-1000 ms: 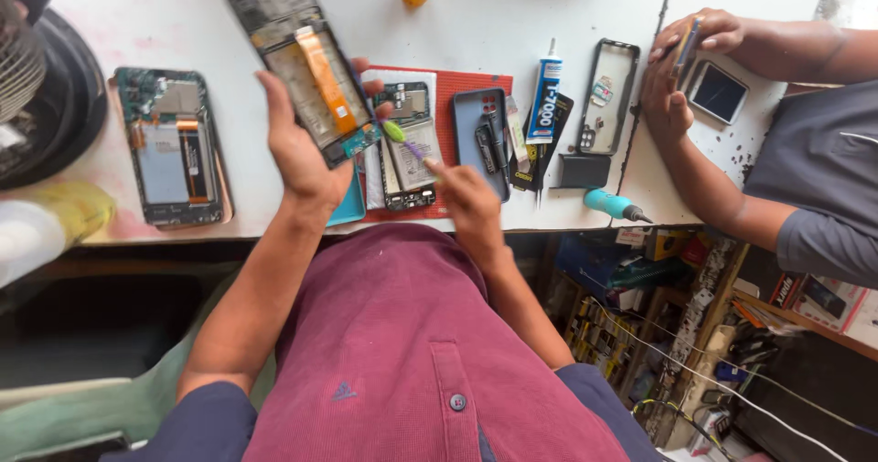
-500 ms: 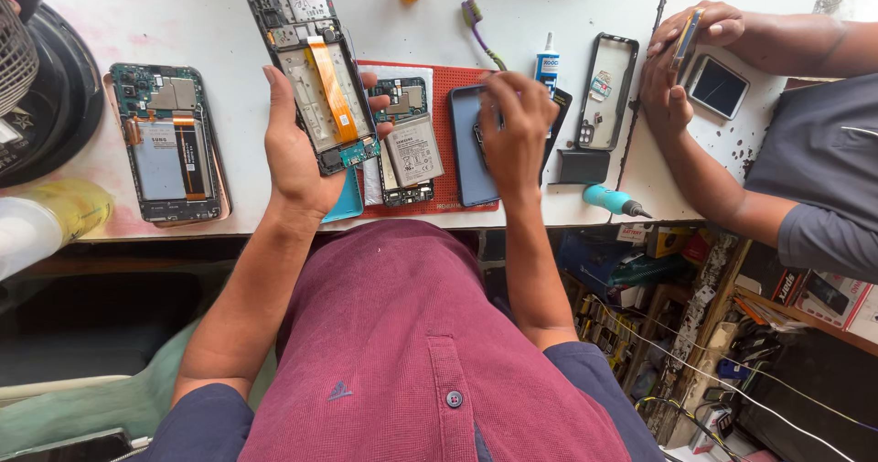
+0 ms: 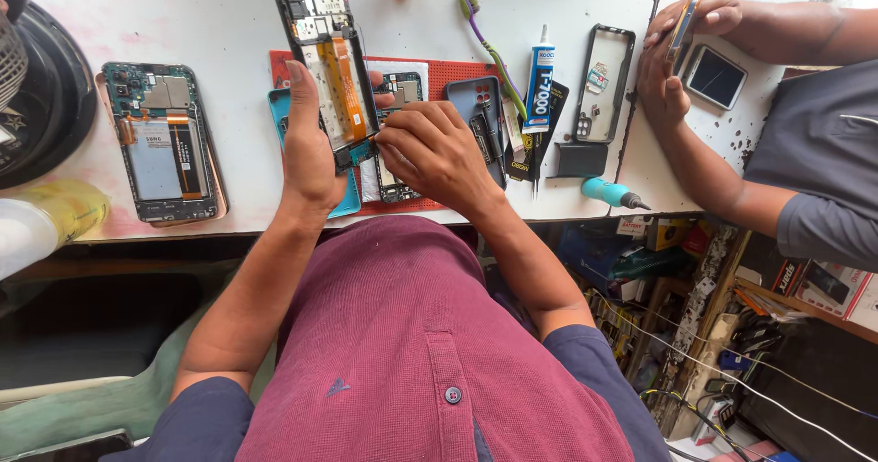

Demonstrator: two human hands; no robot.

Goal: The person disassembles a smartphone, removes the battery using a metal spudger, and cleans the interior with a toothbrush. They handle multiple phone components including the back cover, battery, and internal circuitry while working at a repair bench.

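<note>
My left hand (image 3: 309,146) grips an opened phone frame (image 3: 322,41) with an orange flex cable down its middle, holding it upright above the white table (image 3: 201,14). My right hand (image 3: 434,151) is curled against the lower end of that frame, fingertips touching it; whether it pinches anything is hidden. A green and purple toothbrush (image 3: 489,46) lies on the table beyond my right hand. Under my hands lie a red mat (image 3: 439,67) and another opened phone (image 3: 400,91).
A third opened phone (image 3: 160,142) lies at the left. A blue and white glue tube (image 3: 540,78), a black phone case (image 3: 604,82) and a teal screwdriver (image 3: 611,192) lie at the right. Another person's hands (image 3: 677,50) hold a phone there.
My right hand put the toothbrush down on the table and came back to the lower end of the phone frame. The left hand keeps holding the frame upright.
</note>
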